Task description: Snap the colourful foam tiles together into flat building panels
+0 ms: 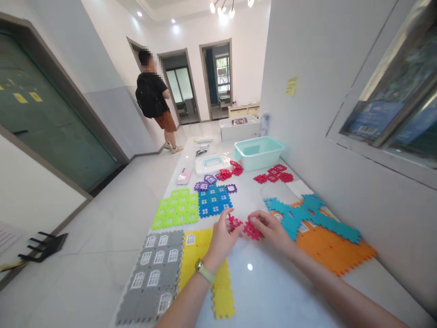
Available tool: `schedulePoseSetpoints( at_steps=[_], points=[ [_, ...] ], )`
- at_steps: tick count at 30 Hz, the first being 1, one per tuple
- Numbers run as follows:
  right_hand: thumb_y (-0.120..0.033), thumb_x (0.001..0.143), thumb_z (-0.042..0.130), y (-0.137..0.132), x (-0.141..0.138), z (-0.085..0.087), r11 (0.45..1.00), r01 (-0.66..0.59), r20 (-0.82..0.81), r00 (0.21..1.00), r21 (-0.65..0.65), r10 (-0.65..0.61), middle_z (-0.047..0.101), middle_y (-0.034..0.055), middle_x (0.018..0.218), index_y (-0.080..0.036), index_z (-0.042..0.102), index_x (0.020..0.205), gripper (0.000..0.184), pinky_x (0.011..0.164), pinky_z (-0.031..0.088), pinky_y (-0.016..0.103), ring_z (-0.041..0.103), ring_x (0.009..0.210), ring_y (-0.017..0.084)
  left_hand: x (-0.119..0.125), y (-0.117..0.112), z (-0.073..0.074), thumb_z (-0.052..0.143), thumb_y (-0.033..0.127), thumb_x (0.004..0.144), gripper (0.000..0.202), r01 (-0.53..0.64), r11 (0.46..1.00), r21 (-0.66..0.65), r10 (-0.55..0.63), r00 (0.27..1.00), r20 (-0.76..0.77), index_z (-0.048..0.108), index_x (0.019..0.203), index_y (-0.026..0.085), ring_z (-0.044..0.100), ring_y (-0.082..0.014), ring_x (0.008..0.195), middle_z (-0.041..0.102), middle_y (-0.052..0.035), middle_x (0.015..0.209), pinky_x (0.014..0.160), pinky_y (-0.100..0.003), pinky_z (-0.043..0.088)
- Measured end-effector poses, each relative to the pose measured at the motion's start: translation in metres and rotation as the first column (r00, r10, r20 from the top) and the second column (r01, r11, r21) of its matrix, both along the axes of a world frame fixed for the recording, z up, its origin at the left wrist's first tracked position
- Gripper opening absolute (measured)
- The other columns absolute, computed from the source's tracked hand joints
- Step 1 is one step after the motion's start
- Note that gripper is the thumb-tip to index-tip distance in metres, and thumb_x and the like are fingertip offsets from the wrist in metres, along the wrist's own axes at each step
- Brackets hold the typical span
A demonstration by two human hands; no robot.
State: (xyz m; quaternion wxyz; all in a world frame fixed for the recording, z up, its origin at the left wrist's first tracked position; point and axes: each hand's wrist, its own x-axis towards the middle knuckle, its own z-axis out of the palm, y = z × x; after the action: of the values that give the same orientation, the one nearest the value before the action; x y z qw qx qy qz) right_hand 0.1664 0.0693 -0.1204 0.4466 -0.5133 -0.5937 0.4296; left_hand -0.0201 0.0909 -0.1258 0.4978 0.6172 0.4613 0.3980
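Note:
Over the white table, my left hand (223, 234) grips a red interlocking tile (234, 222) between thumb and fingers. A second red tile (251, 230) is pinched in my right hand (269, 228). The two tiles are side by side, their toothed edges close; whether they touch I cannot tell. Below my left wrist lies a joined yellow panel (223, 291), partly hidden by my forearm. Right of my right hand, turquoise joined tiles (327, 218) rest on an orange panel (327, 250). Just beyond my hands is a blue panel (214, 200) with white windows.
Grey (150, 273) and lime-green (177, 209) panels lie at the left. Purple tiles (201, 186) and loose red tiles (273, 174) are farther back, near a mint tub (259, 157), a clear lid (213, 163) and a pink phone (184, 176). A person with a backpack (148, 95) stands beyond.

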Motion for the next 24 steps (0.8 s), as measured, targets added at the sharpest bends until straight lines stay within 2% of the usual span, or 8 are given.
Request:
schedulePoseSetpoints(
  at_steps=[4,8,12,15,17,21,24],
  points=[
    [-0.056,0.09,0.054,0.004,0.002,-0.006,0.999,0.002,-0.102,0.995,-0.038,-0.006,0.049,-0.004,0.063,-0.017,0.061,0.104,0.042,0.051,0.033,0.025,0.044,0.053,0.012,0.0,0.002,0.0,0.068,0.029,0.083,0.055,-0.009,0.999,-0.046,0.012,0.997,0.072,0.044,0.132,0.023,0.071,-0.017,0.068,0.065,0.0,0.083,0.04,-0.016,0.04],
    [-0.055,0.088,0.058,0.005,0.004,-0.008,1.0,0.002,-0.144,0.99,-0.026,-0.006,0.051,-0.0033,0.068,-0.017,0.061,0.112,0.045,0.052,0.034,0.025,0.045,0.056,0.011,0.0,0.001,0.004,0.064,0.036,0.085,0.046,-0.009,0.995,-0.1,0.029,0.98,0.198,0.047,0.126,0.023,0.071,-0.018,0.073,0.065,-0.0028,0.09,0.046,-0.019,0.05],
    [-0.051,0.084,0.066,0.002,0.003,-0.003,0.997,-0.055,-0.232,0.972,-0.057,0.04,0.056,-0.0015,0.076,-0.017,0.061,0.114,0.045,0.056,0.04,0.026,0.051,0.06,0.011,0.0,0.002,0.008,0.074,0.039,0.076,0.038,-0.088,0.982,-0.169,0.141,0.931,0.338,0.054,0.102,0.02,0.066,-0.017,0.07,0.065,-0.0002,0.079,0.05,-0.023,0.054],
    [-0.046,0.082,0.069,-0.002,-0.003,0.0,0.986,-0.131,-0.307,0.947,-0.099,0.094,0.06,-0.0006,0.079,-0.018,0.058,0.117,0.046,0.057,0.044,0.027,0.055,0.061,0.012,0.0,0.004,0.01,0.08,0.039,0.069,0.038,-0.155,0.968,-0.199,0.222,0.898,0.38,0.051,0.082,0.02,0.063,-0.0152,0.066,0.064,0.0016,0.073,0.05,-0.022,0.052],
    [-0.042,0.08,0.072,-0.004,-0.009,0.0,0.983,-0.154,-0.361,0.926,-0.103,0.107,0.06,-0.0018,0.079,-0.02,0.053,0.123,0.052,0.056,0.045,0.027,0.057,0.06,0.012,0.0,0.005,0.009,0.081,0.04,0.069,0.04,-0.14,0.964,-0.224,0.224,0.882,0.414,0.046,0.076,0.02,0.065,-0.0155,0.069,0.065,0.0013,0.075,0.055,-0.023,0.053],
    [-0.035,0.078,0.074,-0.008,-0.022,-0.004,0.985,-0.132,-0.41,0.909,-0.107,0.077,0.062,-0.004,0.075,-0.021,0.041,0.134,0.066,0.058,0.047,0.027,0.058,0.061,0.013,0.004,0.002,0.008,0.081,0.039,0.068,0.043,-0.041,0.955,-0.293,0.189,0.847,0.497,0.044,0.079,0.021,0.065,-0.014,0.065,0.065,0.003,0.073,0.059,-0.024,0.052],
    [-0.033,0.081,0.07,-0.009,-0.026,-0.011,0.99,-0.097,-0.363,0.93,-0.098,0.056,0.063,-0.0033,0.074,-0.021,0.042,0.135,0.062,0.06,0.048,0.028,0.06,0.064,0.014,0.006,-0.001,0.009,0.08,0.036,0.069,0.044,0.019,0.944,-0.331,0.172,0.825,0.539,0.05,0.098,0.022,0.064,-0.0136,0.061,0.068,0.0024,0.076,0.057,-0.023,0.049]
  ],
)
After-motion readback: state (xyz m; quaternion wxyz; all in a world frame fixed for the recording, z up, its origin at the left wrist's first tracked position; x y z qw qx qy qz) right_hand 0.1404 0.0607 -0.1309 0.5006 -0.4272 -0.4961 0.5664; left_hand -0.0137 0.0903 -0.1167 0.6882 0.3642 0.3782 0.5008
